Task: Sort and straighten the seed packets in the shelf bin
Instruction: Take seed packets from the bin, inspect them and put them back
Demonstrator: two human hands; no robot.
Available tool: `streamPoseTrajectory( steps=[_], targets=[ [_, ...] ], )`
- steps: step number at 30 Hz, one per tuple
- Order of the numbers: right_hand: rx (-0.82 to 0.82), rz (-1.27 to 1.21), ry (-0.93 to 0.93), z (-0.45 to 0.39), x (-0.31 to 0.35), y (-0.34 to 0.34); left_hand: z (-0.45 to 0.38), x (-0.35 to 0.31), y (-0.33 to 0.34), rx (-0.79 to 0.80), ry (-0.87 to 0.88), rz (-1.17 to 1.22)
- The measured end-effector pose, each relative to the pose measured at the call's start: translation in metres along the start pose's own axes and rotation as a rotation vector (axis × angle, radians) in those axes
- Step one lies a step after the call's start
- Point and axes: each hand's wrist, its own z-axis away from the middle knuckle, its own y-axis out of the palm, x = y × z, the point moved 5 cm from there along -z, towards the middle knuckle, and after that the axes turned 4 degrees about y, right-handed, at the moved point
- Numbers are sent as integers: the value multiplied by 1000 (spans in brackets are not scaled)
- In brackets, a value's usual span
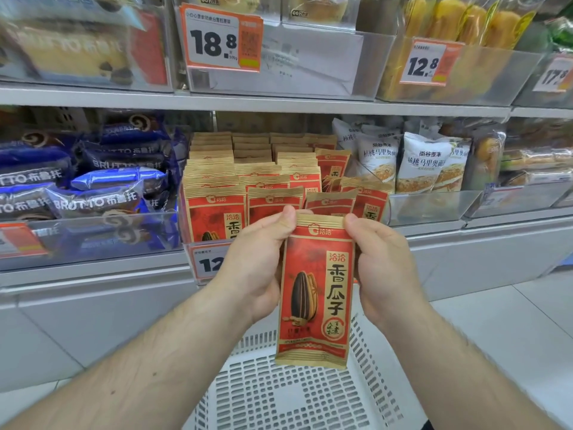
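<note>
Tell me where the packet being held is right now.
The packet hangs upright at centre of the head view, gripped at its top by the left hand and right hand, above the white basket, before the bin.

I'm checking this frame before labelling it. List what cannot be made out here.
- Head view: the price tag under the seed packets bin shows only "12"; the left hand covers the rest.
- The held seed packet hides whatever else the fingers of the right hand hold behind it.
- The small print along the packet's bottom is too small to read.
- The white basket is cut off by the bottom edge.
</note>
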Motion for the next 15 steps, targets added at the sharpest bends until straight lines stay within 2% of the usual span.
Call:
streamPoseTrajectory(
  steps=[3, 8, 15],
  targets=[
    [28, 192, -72, 0, 3, -3, -2, -3, -2, -5, 26, -11],
    [91, 344, -94, 0, 2, -7, -5, -10, -6, -27, 63, -4],
    [4, 205, -92, -1, 6, -19, -1, 1, -5, 91, -47, -168]
  ],
)
